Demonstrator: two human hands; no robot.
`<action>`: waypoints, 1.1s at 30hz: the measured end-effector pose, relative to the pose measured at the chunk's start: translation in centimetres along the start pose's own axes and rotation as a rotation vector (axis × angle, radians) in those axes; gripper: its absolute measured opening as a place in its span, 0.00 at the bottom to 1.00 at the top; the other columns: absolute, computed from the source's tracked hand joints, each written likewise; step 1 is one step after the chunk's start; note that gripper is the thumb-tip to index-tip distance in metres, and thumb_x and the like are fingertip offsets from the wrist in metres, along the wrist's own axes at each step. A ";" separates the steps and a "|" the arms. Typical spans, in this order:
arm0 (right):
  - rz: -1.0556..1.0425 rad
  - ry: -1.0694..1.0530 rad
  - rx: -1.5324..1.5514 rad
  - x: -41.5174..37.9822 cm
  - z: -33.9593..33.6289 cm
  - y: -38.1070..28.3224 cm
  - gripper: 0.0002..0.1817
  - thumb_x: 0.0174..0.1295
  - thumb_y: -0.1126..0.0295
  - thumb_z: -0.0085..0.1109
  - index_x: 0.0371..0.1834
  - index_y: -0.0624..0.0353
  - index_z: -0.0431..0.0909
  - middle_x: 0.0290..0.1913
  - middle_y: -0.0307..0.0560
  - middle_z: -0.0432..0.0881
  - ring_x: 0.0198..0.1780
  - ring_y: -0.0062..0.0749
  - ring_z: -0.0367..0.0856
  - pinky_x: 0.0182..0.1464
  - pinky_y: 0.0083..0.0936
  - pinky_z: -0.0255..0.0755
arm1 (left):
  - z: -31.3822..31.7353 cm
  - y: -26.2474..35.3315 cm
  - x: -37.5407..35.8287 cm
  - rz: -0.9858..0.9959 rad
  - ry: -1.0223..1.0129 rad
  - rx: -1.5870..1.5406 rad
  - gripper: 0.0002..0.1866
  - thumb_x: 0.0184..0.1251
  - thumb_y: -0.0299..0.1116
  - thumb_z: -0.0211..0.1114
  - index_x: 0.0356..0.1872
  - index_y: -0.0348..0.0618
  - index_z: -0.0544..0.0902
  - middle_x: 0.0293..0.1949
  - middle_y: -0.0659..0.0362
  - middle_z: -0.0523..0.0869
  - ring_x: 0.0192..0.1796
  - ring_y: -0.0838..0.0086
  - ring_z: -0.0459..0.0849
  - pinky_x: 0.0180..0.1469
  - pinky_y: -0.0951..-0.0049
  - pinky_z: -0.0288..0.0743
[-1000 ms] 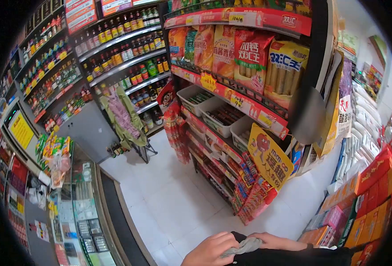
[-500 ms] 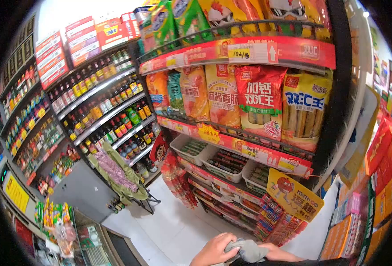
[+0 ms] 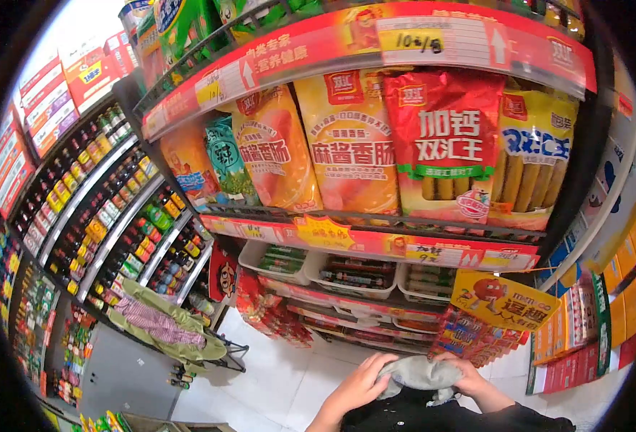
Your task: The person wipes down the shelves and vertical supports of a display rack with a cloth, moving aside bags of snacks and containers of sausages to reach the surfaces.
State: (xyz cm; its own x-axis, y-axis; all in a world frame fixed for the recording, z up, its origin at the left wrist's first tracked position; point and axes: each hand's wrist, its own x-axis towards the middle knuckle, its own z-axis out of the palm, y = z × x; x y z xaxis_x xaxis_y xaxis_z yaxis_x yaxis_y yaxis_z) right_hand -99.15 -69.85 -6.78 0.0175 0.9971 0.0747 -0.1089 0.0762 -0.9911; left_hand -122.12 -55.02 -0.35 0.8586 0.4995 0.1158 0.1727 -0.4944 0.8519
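Observation:
A grey cloth [image 3: 420, 373] is stretched between my two hands at the bottom of the view, in front of my dark clothing. My left hand [image 3: 364, 381] grips its left end with the fingers closed. The right end is in my right hand [image 3: 467, 374], its fingers also closed on the fabric. Part of the cloth hangs down beside my right hand. Beyond my hands stands a shelf unit with a red packet [image 3: 444, 137], a yellow packet [image 3: 534, 162] and orange packets [image 3: 350, 144] of sausages. Neither hand touches the shelf.
White bins [image 3: 350, 290] of small sausages sit below the packets. A yellow sign [image 3: 505, 299] juts out at the shelf's lower right. To the left are bottle shelves [image 3: 91, 209] and a folding chair [image 3: 163, 327] with a striped cloth. Pale tiles [image 3: 274, 385] cover the floor.
The shelf now appears closer and larger. My hands have moved apart and slightly up, and the cloth, bunched before, is spread between them.

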 end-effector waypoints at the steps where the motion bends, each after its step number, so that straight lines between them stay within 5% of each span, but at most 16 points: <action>1: -0.018 0.075 -0.022 0.3 0.7 0.3 0.17 0.50 0.76 0.60 0.45 0.62 0.78 0.52 0.47 0.74 0.57 0.34 0.70 0.59 0.28 0.63 | -0.6 -1.1 0.5 0.061 0.015 0.020 0.20 0.61 0.30 0.57 0.54 0.37 0.68 0.47 0.48 0.75 0.49 0.56 0.75 0.53 0.66 0.68; 2: -0.034 0.153 -0.042 0.6 1.5 0.7 0.19 0.48 0.76 0.61 0.47 0.62 0.76 0.53 0.47 0.74 0.58 0.34 0.70 0.59 0.29 0.62 | -1.2 -2.1 0.8 0.122 0.027 0.038 0.20 0.61 0.30 0.56 0.54 0.37 0.68 0.47 0.48 0.75 0.50 0.56 0.75 0.53 0.65 0.68; 4: 0.316 0.396 0.158 1.6 3.3 3.2 0.29 0.47 0.77 0.58 0.58 0.66 0.68 0.55 0.48 0.74 0.58 0.34 0.71 0.60 0.26 0.63 | -2.6 -4.1 1.3 0.108 0.014 0.083 0.19 0.63 0.30 0.54 0.55 0.38 0.67 0.48 0.46 0.74 0.51 0.51 0.74 0.54 0.62 0.68; 6: 0.357 0.586 0.351 4.2 4.9 3.8 0.32 0.47 0.78 0.56 0.61 0.68 0.64 0.55 0.50 0.74 0.57 0.35 0.72 0.59 0.26 0.65 | -4.1 -5.5 1.7 0.107 0.215 0.151 0.17 0.63 0.30 0.55 0.52 0.35 0.68 0.47 0.44 0.75 0.49 0.50 0.75 0.50 0.61 0.70; 10: 0.060 0.712 0.732 10.6 8.9 1.8 0.23 0.55 0.75 0.49 0.56 0.68 0.66 0.49 0.52 0.77 0.48 0.38 0.78 0.52 0.34 0.73 | -8.4 -8.2 2.2 0.128 0.250 0.304 0.16 0.61 0.32 0.60 0.47 0.35 0.69 0.41 0.45 0.76 0.46 0.49 0.76 0.47 0.60 0.72; 19: -0.184 0.839 0.728 20.8 14.0 4.2 0.22 0.58 0.79 0.54 0.57 0.66 0.62 0.49 0.50 0.75 0.49 0.37 0.77 0.52 0.33 0.74 | -15.4 -12.8 3.0 0.310 0.217 0.289 0.22 0.55 0.27 0.63 0.52 0.39 0.69 0.46 0.44 0.72 0.48 0.47 0.72 0.50 0.57 0.70; 22: -0.177 0.915 0.632 22.3 14.8 3.5 0.23 0.57 0.80 0.56 0.56 0.65 0.62 0.47 0.49 0.75 0.48 0.36 0.77 0.52 0.32 0.73 | -18.1 -12.6 3.9 0.468 0.317 0.342 0.22 0.53 0.25 0.63 0.51 0.39 0.71 0.47 0.46 0.73 0.48 0.50 0.73 0.50 0.58 0.69; 26: -0.168 1.073 0.617 23.5 15.2 3.9 0.20 0.58 0.78 0.57 0.53 0.63 0.64 0.47 0.48 0.75 0.48 0.34 0.76 0.51 0.31 0.73 | -23.4 -13.0 5.1 0.342 0.455 0.594 0.17 0.53 0.31 0.65 0.45 0.45 0.77 0.44 0.53 0.76 0.48 0.57 0.73 0.52 0.57 0.64; 33: -0.234 1.136 0.716 26.9 17.4 5.3 0.13 0.60 0.75 0.55 0.48 0.62 0.68 0.43 0.46 0.76 0.43 0.33 0.77 0.46 0.31 0.74 | -24.8 -18.0 6.8 0.341 0.464 0.471 0.08 0.51 0.35 0.68 0.33 0.51 0.82 0.38 0.60 0.75 0.47 0.65 0.72 0.49 0.61 0.58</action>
State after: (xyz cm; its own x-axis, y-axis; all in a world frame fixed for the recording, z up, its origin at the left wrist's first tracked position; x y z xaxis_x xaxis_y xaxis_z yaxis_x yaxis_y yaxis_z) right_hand -116.56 -42.49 -8.09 0.8695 0.4297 -0.2437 -0.4716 0.5754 -0.6682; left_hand -131.40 -25.08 -2.17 0.6274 0.4610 0.6276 0.2110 -0.8764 0.4329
